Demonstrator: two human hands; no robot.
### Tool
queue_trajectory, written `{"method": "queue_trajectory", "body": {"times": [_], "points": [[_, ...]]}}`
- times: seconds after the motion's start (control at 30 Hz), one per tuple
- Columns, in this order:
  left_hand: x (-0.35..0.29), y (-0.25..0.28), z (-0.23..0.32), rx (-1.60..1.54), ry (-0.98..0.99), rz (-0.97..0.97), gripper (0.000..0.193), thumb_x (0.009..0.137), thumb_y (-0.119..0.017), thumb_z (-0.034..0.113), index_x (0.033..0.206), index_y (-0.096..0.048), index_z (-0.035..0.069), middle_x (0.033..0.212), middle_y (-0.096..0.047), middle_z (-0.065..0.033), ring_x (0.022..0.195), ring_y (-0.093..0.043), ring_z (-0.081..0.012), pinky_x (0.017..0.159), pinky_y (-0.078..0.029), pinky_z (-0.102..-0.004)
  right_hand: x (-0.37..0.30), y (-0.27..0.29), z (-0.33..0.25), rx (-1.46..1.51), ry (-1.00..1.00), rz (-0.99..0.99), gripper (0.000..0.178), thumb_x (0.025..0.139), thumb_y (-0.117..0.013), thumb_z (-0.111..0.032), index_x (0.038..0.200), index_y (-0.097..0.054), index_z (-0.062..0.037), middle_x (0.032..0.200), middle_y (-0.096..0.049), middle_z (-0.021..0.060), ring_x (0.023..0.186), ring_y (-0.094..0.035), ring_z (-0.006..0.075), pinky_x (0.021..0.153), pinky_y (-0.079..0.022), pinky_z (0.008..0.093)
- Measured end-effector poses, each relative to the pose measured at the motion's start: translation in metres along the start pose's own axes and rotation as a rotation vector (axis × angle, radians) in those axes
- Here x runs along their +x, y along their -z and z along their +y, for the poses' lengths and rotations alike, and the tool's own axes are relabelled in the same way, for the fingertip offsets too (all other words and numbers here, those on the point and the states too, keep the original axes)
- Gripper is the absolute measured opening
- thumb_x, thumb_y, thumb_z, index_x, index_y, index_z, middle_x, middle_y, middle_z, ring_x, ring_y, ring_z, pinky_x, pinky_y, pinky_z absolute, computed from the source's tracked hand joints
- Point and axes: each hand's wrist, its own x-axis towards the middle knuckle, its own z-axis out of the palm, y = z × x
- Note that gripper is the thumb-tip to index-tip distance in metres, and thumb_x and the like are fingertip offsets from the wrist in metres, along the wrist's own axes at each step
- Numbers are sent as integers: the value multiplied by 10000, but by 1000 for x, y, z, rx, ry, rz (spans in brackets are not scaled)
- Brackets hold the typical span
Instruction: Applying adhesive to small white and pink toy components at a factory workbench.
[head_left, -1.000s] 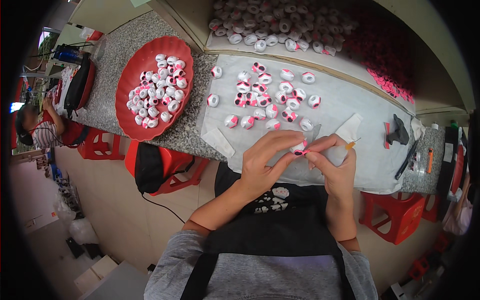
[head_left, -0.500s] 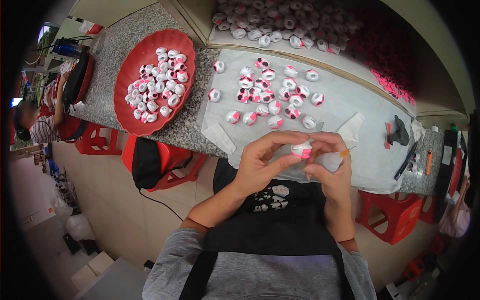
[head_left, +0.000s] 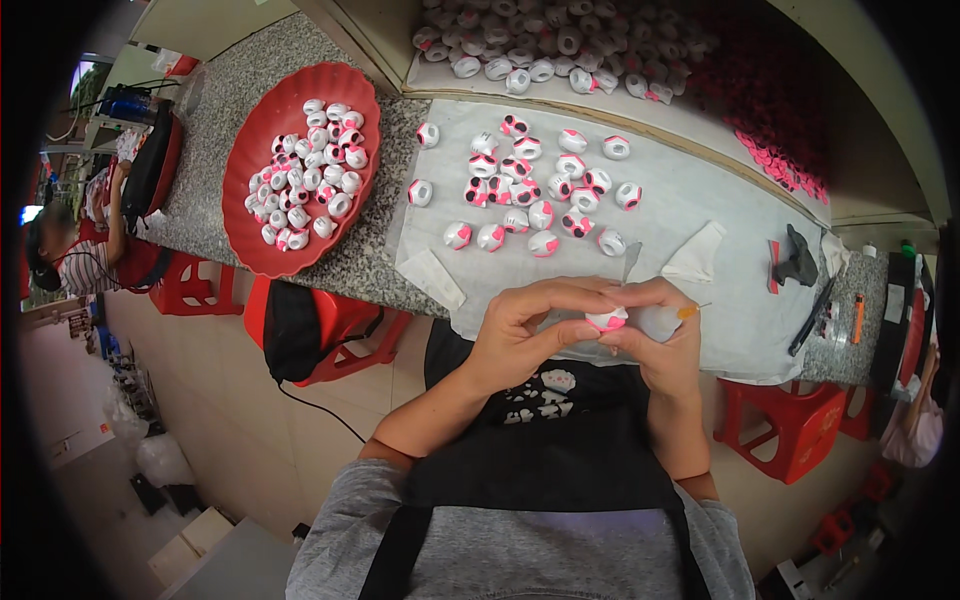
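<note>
My left hand [head_left: 530,325] pinches a small white and pink bead-like figure piece [head_left: 607,320] between thumb and fingers, over the table's front edge. My right hand [head_left: 672,350] meets it from the other side, its thumb and fingertips against the same piece. Tucked in the right hand is a translucent needle-tip squeeze bottle [head_left: 658,322], its orange tip and thin needle pointing right. Beyond the hands, several similar white, pink and black pieces [head_left: 520,168] lie loosely grouped on a white sheet [head_left: 720,320].
A red scalloped tray [head_left: 240,190] with many such pieces stands at the left. A shelf at the back holds piles of white pieces [head_left: 520,50] and pink parts [head_left: 780,165]. Crumpled tissue [head_left: 695,255] and a dark cloth [head_left: 796,260] lie to the right. Red stools [head_left: 785,425] stand below.
Both hands have come closer together around the piece and lowered slightly. The piece has turned and sits lower, more covered by the fingers. The view has shifted a little.
</note>
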Motion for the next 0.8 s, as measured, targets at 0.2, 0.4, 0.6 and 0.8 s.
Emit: {"method": "queue_trajectory", "body": {"times": [0.2,0.4,0.6,0.8], "points": [[2,-1,-4,119,-129,-21,198,730,-526,22,924,-535,-17,953,-538,-122,952,-483,-217,908,-289,-359,-2,-3,0,46,25,23,245,621,-648,19,846,-550,17,773,-548,48,664,-502,74,579,-395,186],[0,-4,-1,155,-134,9,174,737,-524,34,899,-515,-29,916,-537,-148,918,-501,-229,916,-276,-400,-1,-6,-1,104,0,20,267,624,-649,12,865,-536,20,734,-552,56,629,-500,67,551,-395,180],[-3,-3,3,74,-25,11,240,745,-495,-6,984,-492,-32,988,-513,-113,944,-472,-162,938,-249,-336,1,-7,2,115,-18,30,275,649,-631,-1,901,-523,22,681,-548,49,539,-469,45,482,-360,161],[-6,-4,4,53,-27,88,257,742,-495,-21,999,-484,-32,981,-514,-101,939,-471,-148,942,-246,-331,5,-10,1,108,-44,-17,276,679,-576,17,947,-511,28,663,-539,43,509,-454,40,446,-340,157]]}}
